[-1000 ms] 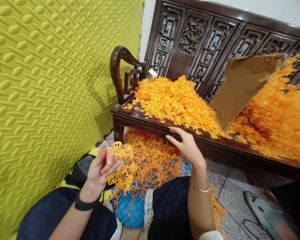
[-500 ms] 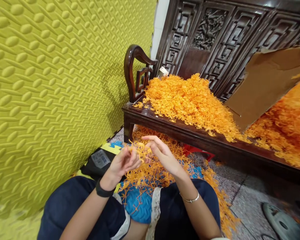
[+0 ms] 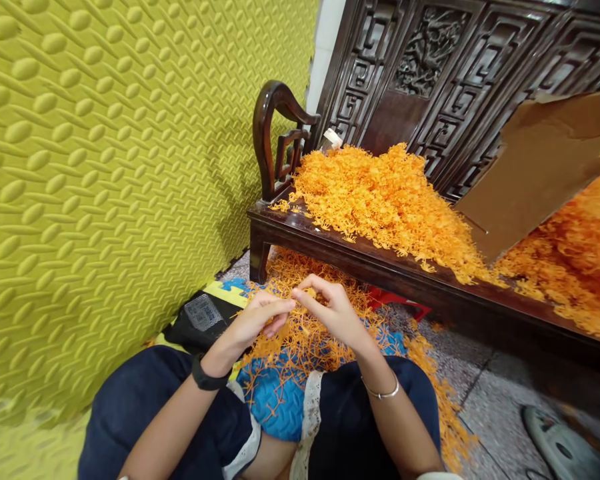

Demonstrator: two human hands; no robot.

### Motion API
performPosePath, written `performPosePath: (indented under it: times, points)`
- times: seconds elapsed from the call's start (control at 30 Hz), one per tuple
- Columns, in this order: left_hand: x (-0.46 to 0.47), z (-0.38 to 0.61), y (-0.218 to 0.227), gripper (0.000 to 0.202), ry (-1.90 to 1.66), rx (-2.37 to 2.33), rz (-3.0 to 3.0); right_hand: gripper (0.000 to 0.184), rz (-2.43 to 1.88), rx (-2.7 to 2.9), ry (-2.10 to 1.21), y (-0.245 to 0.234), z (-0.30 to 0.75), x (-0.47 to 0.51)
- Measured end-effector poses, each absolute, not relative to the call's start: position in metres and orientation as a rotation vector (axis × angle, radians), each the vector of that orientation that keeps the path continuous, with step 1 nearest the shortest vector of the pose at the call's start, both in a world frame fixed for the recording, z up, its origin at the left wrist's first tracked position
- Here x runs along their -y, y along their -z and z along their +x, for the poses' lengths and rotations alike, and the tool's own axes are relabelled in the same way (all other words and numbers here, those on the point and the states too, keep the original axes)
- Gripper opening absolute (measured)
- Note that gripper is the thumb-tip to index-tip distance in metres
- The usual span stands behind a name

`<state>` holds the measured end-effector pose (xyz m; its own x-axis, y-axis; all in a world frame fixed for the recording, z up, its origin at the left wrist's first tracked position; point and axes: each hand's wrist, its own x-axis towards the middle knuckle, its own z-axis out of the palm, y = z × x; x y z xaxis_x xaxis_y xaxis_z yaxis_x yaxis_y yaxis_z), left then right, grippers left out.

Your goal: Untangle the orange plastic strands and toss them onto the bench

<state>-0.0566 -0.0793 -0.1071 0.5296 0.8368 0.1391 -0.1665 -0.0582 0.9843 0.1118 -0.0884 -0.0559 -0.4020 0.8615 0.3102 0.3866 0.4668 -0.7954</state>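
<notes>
My left hand (image 3: pixel 260 320) and my right hand (image 3: pixel 333 310) meet in front of me, thumbs and fingers pinched, tips touching or nearly so. Whatever lies between the fingertips is too small or hidden to make out. Right below them, a loose heap of thin, branching orange plastic pieces (image 3: pixel 310 340) covers part of a blue foam mat (image 3: pixel 275 407) between my knees. A black band sits on my left wrist, a bangle on my right.
A dark carved wooden bench (image 3: pixel 300 227) bears a big pile of orange plastic flower pieces (image 3: pixel 380 200). Cardboard (image 3: pixel 540 160) leans there, with more orange pieces to its right. Yellow padding (image 3: pixel 130 167) lines the left side. A black bag (image 3: pixel 205 320) and a grey slipper (image 3: pixel 560 440) lie on the floor.
The yellow-orange strands that showed between my hands are no longer visible there. My left hand has turned and its fingertips have come against those of my right.
</notes>
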Motion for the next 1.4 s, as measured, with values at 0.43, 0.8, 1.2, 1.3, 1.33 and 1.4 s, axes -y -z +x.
performPosePath:
  times: [0.43,0.8,1.2,1.3,1.33,1.4]
  points:
    - [0.088,-0.040,0.111,0.051,-1.043,-0.681,1.349,0.043,-1.100,2.038,-0.526,0.058,0.137,0.072]
    - [0.096,-0.027,0.116,0.039,-1.424,-0.749,2.097,0.042,-1.159,1.628,-0.600,0.084,0.129,0.048]
    - [0.108,-0.023,0.125,0.053,-1.256,-0.767,1.714,0.046,-1.170,1.382,-0.653,0.078,0.119,0.059]
    - [0.111,-0.021,0.126,0.054,-1.244,-0.748,1.649,0.047,-1.158,1.361,-0.701,0.077,0.119,0.060]
    - [0.112,-0.021,0.126,0.054,-1.243,-0.734,1.634,0.047,-1.144,1.350,-0.718,0.077,0.120,0.061]
    - [0.114,-0.022,0.125,0.054,-1.237,-0.714,1.624,0.048,-1.108,1.318,-0.759,0.077,0.121,0.061]
